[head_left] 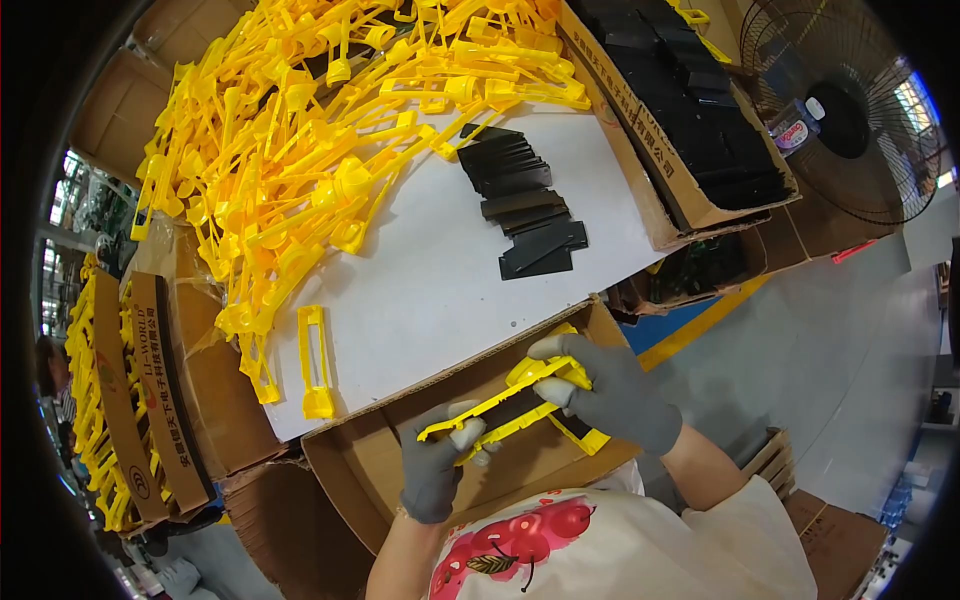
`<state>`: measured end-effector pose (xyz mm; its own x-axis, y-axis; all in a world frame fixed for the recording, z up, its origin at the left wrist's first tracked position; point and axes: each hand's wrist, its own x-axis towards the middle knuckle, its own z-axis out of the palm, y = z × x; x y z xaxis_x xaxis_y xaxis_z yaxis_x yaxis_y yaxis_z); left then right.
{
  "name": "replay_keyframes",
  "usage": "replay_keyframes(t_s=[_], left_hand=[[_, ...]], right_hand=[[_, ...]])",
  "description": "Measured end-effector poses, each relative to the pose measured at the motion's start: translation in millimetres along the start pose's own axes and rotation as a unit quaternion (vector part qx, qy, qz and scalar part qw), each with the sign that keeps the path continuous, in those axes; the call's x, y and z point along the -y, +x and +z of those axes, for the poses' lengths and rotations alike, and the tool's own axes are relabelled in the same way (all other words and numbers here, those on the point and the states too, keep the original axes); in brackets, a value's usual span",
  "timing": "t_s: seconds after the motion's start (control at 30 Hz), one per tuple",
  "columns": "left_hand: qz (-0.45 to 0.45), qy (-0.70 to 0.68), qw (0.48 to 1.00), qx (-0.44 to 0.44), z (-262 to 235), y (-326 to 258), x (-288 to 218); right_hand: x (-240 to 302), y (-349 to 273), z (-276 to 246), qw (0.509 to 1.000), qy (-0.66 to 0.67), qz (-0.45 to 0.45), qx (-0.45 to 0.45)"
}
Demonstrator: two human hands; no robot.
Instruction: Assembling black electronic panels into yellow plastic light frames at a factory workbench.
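Observation:
Above an open cardboard box [350,470] close to my body, both hands hold one yellow plastic frame [492,403], long and narrow with a rounded end. My left hand [432,470], in a grey glove, is closed around its left end. At the rounded end, my right hand [625,395], also gloved in grey, grips with thumb and fingers. A dark area shows between the frame's two bars; I cannot tell whether it is a fitted strip or a gap. Another yellow piece [590,440] lies in the box below my right hand.
A large heap of yellow frames [300,150] covers the white table's [440,310] far left, with a single frame [314,365] near its front edge. Overlapping black strips [515,205] lie mid-table. Rightward stand a carton of black pieces [700,110], a fan [850,120] and a bottle [795,132].

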<state>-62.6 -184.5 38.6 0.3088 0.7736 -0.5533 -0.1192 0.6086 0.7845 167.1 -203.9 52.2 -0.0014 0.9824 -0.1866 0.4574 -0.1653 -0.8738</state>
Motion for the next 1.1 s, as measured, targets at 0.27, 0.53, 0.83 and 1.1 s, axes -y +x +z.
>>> replay_keyframes(t_s=[0.27,0.53,0.83,1.1], left_hand=[[-0.013,0.004,1.000,-0.008,-2.7,-5.0,6.5],[-0.086,0.104,0.991,-0.018,-26.3,-17.8,20.2],[-0.133,0.161,0.974,0.084,-50.4,10.8,7.9],[0.122,0.675,0.728,-0.007,-35.7,38.6,19.5]], right_hand=[[-9.4,-3.3,-1.3,0.994,0.010,0.084,0.072],[-49.9,-46.1,53.5,0.994,-0.107,0.014,0.031],[-30.5,-24.4,29.2,0.990,-0.120,0.013,0.071],[-27.4,121.0,-26.5,0.923,-0.335,-0.188,-0.011]])
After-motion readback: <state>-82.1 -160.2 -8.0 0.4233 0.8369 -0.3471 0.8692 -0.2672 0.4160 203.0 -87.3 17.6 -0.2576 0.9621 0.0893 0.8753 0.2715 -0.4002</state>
